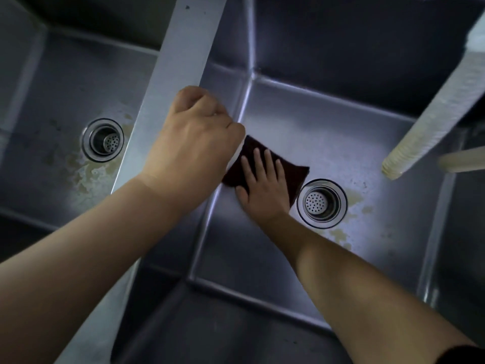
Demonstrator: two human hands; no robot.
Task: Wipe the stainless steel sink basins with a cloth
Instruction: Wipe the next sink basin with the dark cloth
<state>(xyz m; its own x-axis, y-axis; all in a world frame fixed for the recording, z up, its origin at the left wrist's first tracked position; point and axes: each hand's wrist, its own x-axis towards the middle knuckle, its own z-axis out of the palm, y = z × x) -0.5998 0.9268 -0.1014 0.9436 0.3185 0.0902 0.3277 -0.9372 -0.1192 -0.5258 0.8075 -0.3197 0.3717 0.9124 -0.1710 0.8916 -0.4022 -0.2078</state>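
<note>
Cloth [275,164], dark red, lies on the right basin [367,143] floor, near its left wall and just beside the drain [321,203]. Right hand [265,185] presses it flat, fingers spread. Left hand [191,143] is a closed fist above the divider [181,56].

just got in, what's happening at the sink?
A person is wiping the right basin of a double stainless steel sink. The right hand lies flat on a dark cloth pressed to the basin floor, just left of the drain strainer. The left hand is closed, resting by the divider between the basins. Yellowish stains show around both drains; the left basin has nothing in it.
</note>
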